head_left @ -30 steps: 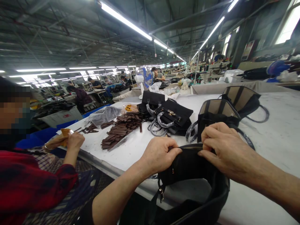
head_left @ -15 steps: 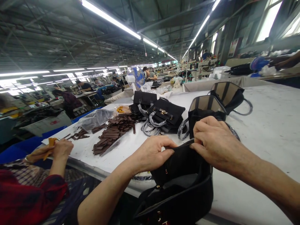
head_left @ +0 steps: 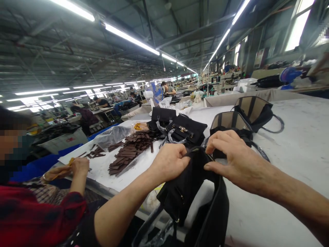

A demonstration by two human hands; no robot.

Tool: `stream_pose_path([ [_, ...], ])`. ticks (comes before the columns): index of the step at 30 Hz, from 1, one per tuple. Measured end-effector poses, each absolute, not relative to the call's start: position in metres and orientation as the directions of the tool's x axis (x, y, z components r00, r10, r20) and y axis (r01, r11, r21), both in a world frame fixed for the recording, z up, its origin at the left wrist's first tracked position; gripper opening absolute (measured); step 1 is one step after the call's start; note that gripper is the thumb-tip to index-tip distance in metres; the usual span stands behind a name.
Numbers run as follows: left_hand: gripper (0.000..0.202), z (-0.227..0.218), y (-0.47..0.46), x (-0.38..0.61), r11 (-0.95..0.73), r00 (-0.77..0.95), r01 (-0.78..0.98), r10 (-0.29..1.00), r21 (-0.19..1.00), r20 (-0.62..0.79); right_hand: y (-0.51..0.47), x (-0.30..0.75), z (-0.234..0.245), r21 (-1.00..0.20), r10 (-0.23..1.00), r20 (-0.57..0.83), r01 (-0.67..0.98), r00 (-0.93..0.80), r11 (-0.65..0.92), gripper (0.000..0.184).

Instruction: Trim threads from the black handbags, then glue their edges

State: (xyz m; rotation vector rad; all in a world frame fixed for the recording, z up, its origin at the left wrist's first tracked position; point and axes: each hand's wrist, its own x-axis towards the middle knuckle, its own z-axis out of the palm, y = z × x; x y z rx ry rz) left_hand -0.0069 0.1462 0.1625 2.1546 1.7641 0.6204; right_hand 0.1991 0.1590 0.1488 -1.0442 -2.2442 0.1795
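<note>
A black handbag (head_left: 177, 187) with small gold-coloured fittings hangs at the front edge of the table, its mouth towards me and its lower part out of frame. My left hand (head_left: 171, 161) is closed on its upper rim, thumb along the near side. At the right of the same rim is my right hand (head_left: 231, 151), fingers curled over it and thumb below, with a small gap showing between them. Plastic-wrapped handles (head_left: 154, 233) dangle under the bag. Just behind my hands stand another black handbag (head_left: 186, 128) with a gold clasp and an open bag with a beige lining (head_left: 228, 120).
A heap of dark brown strips (head_left: 131, 147) lies left of centre on the white table (head_left: 290, 164), near clear plastic film (head_left: 111, 135). Another open bag (head_left: 253, 111) stands at the back right. Close on my left, a co-worker in a red checked sleeve (head_left: 53, 216) handles something yellow.
The handbag has turned and its rim has bunched together between my hands. My right thumb and fingers have moved apart a little. Wrapped handles now show below. The view has shifted slightly left.
</note>
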Motion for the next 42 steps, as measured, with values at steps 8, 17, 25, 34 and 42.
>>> stream_pose_path([
  [8, 0.012, 0.134, 0.158, -0.018, -0.057, -0.023, 0.852, 0.989, 0.520, 0.146, 0.175, 0.186, 0.136, -0.383, 0.753, 0.468, 0.662, -0.463, 0.645, 0.011],
  [17, 0.020, 0.127, 0.161, -0.020, -0.129, 0.083, 0.686, 0.992, 0.716, 0.098, 0.205, 0.172, 0.136, -0.294, 0.732, 0.472, 0.695, -0.492, 0.657, 0.008],
  [25, 0.019, 0.123, 0.167, -0.022, -0.037, 0.141, 0.455, 0.990, 0.890, -0.031, 0.218, 0.165, 0.143, -0.297, 0.760, 0.331, 0.702, -0.560, 0.647, 0.013],
  [34, 0.024, 0.125, 0.184, -0.010, -0.214, 0.112, 0.693, 0.975, 0.688, 0.191, 0.226, 0.161, 0.140, -0.348, 0.797, 0.320, 0.719, -0.512, 0.602, 0.015],
  [42, 0.021, 0.125, 0.176, -0.063, 0.048, -0.251, 0.766, 0.940, 0.641, 0.230, 0.166, 0.198, 0.136, -0.700, 0.864, 0.368, 0.509, -0.344, 0.501, 0.038],
])
